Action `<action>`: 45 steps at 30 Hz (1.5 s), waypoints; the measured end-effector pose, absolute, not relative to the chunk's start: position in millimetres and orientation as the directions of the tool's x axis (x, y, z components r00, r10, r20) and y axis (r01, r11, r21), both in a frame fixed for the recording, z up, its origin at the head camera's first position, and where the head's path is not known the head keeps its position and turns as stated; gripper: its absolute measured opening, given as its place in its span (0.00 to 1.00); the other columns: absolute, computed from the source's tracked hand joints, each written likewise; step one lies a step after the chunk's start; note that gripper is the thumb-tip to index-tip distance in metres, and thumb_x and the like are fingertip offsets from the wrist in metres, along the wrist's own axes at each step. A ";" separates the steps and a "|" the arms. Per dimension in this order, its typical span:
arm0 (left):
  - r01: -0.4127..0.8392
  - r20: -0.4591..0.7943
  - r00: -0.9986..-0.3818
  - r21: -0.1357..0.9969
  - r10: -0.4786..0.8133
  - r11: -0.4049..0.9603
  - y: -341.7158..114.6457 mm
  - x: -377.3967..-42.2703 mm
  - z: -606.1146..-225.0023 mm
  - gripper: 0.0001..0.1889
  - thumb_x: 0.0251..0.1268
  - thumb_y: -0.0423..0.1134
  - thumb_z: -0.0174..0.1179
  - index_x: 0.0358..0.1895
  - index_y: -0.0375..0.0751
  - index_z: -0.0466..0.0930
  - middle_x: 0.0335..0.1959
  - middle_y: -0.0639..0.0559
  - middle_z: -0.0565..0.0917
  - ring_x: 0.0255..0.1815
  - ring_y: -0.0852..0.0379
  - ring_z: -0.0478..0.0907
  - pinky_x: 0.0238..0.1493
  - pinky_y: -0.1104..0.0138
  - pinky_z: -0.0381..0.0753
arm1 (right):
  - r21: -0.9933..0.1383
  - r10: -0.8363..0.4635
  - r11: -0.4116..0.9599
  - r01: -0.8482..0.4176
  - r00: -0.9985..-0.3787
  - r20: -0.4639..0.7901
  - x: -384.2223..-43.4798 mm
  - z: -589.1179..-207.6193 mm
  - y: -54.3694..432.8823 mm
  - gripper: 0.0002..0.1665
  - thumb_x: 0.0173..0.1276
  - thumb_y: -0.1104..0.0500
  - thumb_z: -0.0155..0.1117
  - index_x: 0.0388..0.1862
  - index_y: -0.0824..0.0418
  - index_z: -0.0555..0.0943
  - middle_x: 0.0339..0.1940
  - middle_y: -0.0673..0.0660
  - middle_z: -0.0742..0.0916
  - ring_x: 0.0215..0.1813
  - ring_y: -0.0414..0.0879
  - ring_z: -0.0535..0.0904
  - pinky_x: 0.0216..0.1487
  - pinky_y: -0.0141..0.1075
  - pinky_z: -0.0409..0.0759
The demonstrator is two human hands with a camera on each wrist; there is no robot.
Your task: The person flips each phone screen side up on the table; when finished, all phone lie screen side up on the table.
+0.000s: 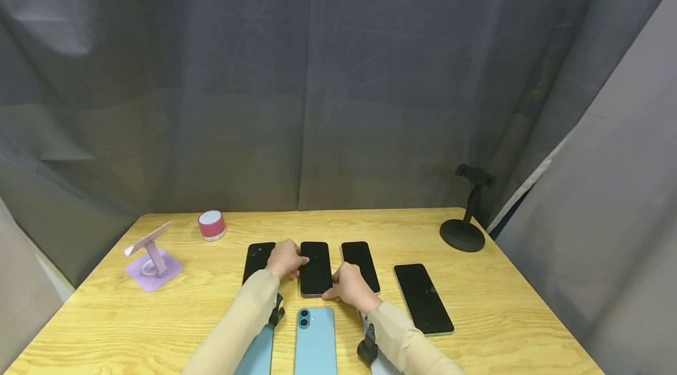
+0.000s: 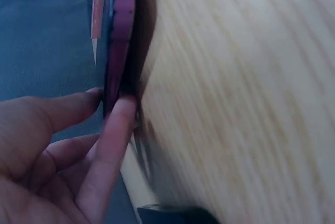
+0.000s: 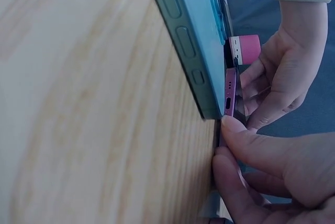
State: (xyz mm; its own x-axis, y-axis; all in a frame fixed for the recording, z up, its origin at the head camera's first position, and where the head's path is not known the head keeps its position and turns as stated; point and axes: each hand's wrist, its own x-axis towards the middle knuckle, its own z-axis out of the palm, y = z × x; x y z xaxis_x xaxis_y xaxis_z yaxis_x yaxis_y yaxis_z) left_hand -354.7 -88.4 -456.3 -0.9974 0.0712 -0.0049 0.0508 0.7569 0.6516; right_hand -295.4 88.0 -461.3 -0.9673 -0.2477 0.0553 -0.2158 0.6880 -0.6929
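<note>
in the head view, we see a person's two hands at one purple-edged phone, which lies screen up near the middle of the wooden table, between a left dark phone and a right dark phone. the left hand has its thumb and a finger clamped on the left side of the purple-edged phone, as we note also in the left wrist view. the right hand pinches the near right corner between thumb and finger, close to the port visible in the right wrist view. nearer the person we find a blue phone, back up, and another blue phone partly under the left forearm. we mark further a fourth dark phone to the right, a black stand, a lilac stand and a pink-and-white cylinder.
</note>
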 end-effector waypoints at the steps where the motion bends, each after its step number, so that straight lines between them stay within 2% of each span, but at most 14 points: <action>1: 0.052 0.005 -0.998 0.635 0.064 0.771 -88.0 -354.1 -455.4 0.12 0.59 0.38 0.67 0.21 0.36 0.82 0.10 0.49 0.78 0.09 0.59 0.75 0.13 0.71 0.73 | -0.690 -0.247 0.691 -0.216 -0.967 0.055 -295.4 -461.4 87.8 0.19 0.50 0.65 0.77 0.09 0.65 0.76 0.06 0.43 0.58 0.11 0.37 0.54 0.15 0.27 0.51; 4: 0.060 0.026 -0.998 0.609 0.055 0.791 -87.6 -353.0 -454.2 0.12 0.58 0.39 0.67 0.21 0.36 0.82 0.10 0.49 0.78 0.10 0.58 0.77 0.13 0.73 0.71 | -0.686 -0.248 0.695 -0.216 -0.967 0.053 -295.5 -461.5 87.5 0.18 0.50 0.65 0.77 0.10 0.64 0.78 0.06 0.43 0.59 0.11 0.37 0.54 0.14 0.27 0.51; 11: 0.086 0.027 -0.996 0.622 0.088 0.779 -89.5 -353.4 -456.2 0.12 0.58 0.34 0.67 0.19 0.33 0.82 0.08 0.47 0.79 0.09 0.57 0.78 0.11 0.74 0.72 | -0.672 -0.258 0.702 -0.234 -0.964 0.067 -294.9 -461.5 85.9 0.24 0.50 0.65 0.77 0.06 0.60 0.70 0.06 0.42 0.57 0.11 0.37 0.52 0.15 0.28 0.49; 22: 0.089 0.026 -0.995 0.617 0.094 0.782 -90.6 -352.3 -453.7 0.13 0.58 0.34 0.67 0.17 0.33 0.80 0.08 0.47 0.79 0.09 0.56 0.78 0.10 0.75 0.71 | -0.671 -0.255 0.706 -0.227 -0.965 0.058 -296.4 -461.3 85.1 0.21 0.49 0.65 0.77 0.07 0.62 0.74 0.05 0.42 0.60 0.10 0.36 0.55 0.14 0.27 0.51; 25: 0.087 0.015 -0.995 0.628 0.100 0.773 -91.3 -351.0 -449.9 0.12 0.59 0.34 0.66 0.20 0.31 0.81 0.10 0.45 0.80 0.10 0.55 0.79 0.12 0.74 0.72 | -0.677 -0.252 0.702 -0.221 -0.966 0.054 -295.6 -459.7 85.4 0.18 0.49 0.66 0.77 0.09 0.64 0.77 0.05 0.42 0.62 0.10 0.37 0.56 0.14 0.27 0.52; 27: 0.093 0.015 -0.994 0.640 0.108 0.763 -92.9 -349.8 -446.4 0.10 0.61 0.35 0.65 0.29 0.27 0.83 0.12 0.44 0.81 0.12 0.53 0.80 0.13 0.73 0.75 | -0.663 -0.244 0.716 -0.218 -0.968 0.054 -294.3 -457.7 85.1 0.16 0.49 0.65 0.77 0.11 0.67 0.79 0.05 0.44 0.63 0.10 0.37 0.56 0.13 0.27 0.53; 30: 0.095 0.019 -0.994 0.660 0.109 0.745 -98.2 -348.9 -439.1 0.15 0.62 0.35 0.64 0.43 0.23 0.81 0.16 0.43 0.83 0.15 0.51 0.82 0.16 0.71 0.78 | -0.623 -0.234 0.747 -0.232 -0.969 0.080 -290.0 -451.5 82.2 0.14 0.49 0.63 0.78 0.19 0.72 0.83 0.11 0.50 0.74 0.12 0.38 0.59 0.14 0.28 0.58; 32: 0.103 0.041 -0.994 0.660 0.101 0.744 -103.8 -348.9 -433.7 0.18 0.62 0.35 0.63 0.50 0.23 0.79 0.20 0.42 0.84 0.17 0.51 0.83 0.19 0.70 0.79 | -0.603 -0.241 0.758 -0.248 -0.966 0.095 -286.1 -444.4 77.7 0.17 0.50 0.60 0.78 0.28 0.75 0.84 0.21 0.57 0.82 0.15 0.38 0.67 0.18 0.30 0.69; 34: 0.093 0.055 -0.996 0.643 0.075 0.760 -111.7 -349.9 -428.5 0.18 0.62 0.37 0.64 0.50 0.25 0.80 0.22 0.41 0.85 0.18 0.51 0.82 0.20 0.68 0.79 | -0.610 -0.272 0.743 -0.275 -0.957 0.100 -282.1 -437.3 70.2 0.22 0.52 0.59 0.77 0.38 0.76 0.84 0.31 0.64 0.87 0.19 0.41 0.77 0.28 0.36 0.80; 36: 0.085 0.081 -0.996 0.609 0.045 0.788 -121.4 -351.6 -425.4 0.18 0.61 0.38 0.65 0.48 0.27 0.81 0.27 0.40 0.86 0.18 0.52 0.82 0.22 0.66 0.80 | -0.649 -0.316 0.703 -0.289 -0.946 0.078 -278.6 -431.3 59.8 0.25 0.55 0.59 0.75 0.44 0.77 0.82 0.33 0.66 0.88 0.24 0.45 0.83 0.36 0.41 0.84; 38: 0.066 0.100 -0.995 0.557 0.012 0.828 -131.2 -353.7 -424.4 0.18 0.60 0.41 0.66 0.47 0.30 0.82 0.33 0.40 0.87 0.24 0.51 0.83 0.27 0.62 0.82 | -0.701 -0.358 0.655 -0.282 -0.933 0.041 -276.7 -428.5 48.0 0.24 0.57 0.60 0.73 0.46 0.77 0.81 0.29 0.63 0.88 0.26 0.48 0.85 0.36 0.41 0.85; 40: 0.040 0.108 -0.994 0.512 -0.018 0.858 -140.7 -355.4 -425.1 0.18 0.59 0.42 0.67 0.47 0.32 0.82 0.41 0.39 0.86 0.33 0.46 0.84 0.34 0.57 0.83 | -0.738 -0.383 0.620 -0.267 -0.924 0.012 -275.3 -428.3 36.1 0.23 0.58 0.62 0.72 0.48 0.77 0.80 0.24 0.61 0.87 0.24 0.48 0.85 0.31 0.37 0.85; 43: 0.013 0.109 -0.993 0.477 -0.044 0.879 -152.4 -356.4 -428.0 0.24 0.57 0.42 0.68 0.55 0.32 0.78 0.53 0.34 0.80 0.49 0.36 0.78 0.44 0.47 0.81 | -0.763 -0.389 0.601 -0.239 -0.921 -0.019 -274.8 -431.7 19.9 0.22 0.59 0.65 0.71 0.49 0.77 0.80 0.21 0.60 0.87 0.22 0.48 0.85 0.24 0.32 0.83; 45: 0.007 0.107 -0.993 0.468 -0.048 0.883 -159.0 -356.6 -431.8 0.30 0.56 0.42 0.68 0.61 0.32 0.73 0.57 0.31 0.76 0.54 0.31 0.73 0.48 0.43 0.78 | -0.763 -0.380 0.606 -0.225 -0.925 -0.029 -274.2 -435.4 11.4 0.21 0.60 0.66 0.69 0.50 0.77 0.79 0.20 0.60 0.86 0.21 0.48 0.84 0.22 0.31 0.82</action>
State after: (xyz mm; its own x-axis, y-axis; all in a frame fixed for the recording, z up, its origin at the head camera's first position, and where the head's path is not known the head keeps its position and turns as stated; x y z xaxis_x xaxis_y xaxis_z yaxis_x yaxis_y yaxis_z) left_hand -356.6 -159.0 -431.8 -0.9931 -0.0484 0.1070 0.0074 0.8834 0.4685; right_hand -274.2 11.4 -435.4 -0.9245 -0.3800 -0.0290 -0.2251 0.6060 -0.7630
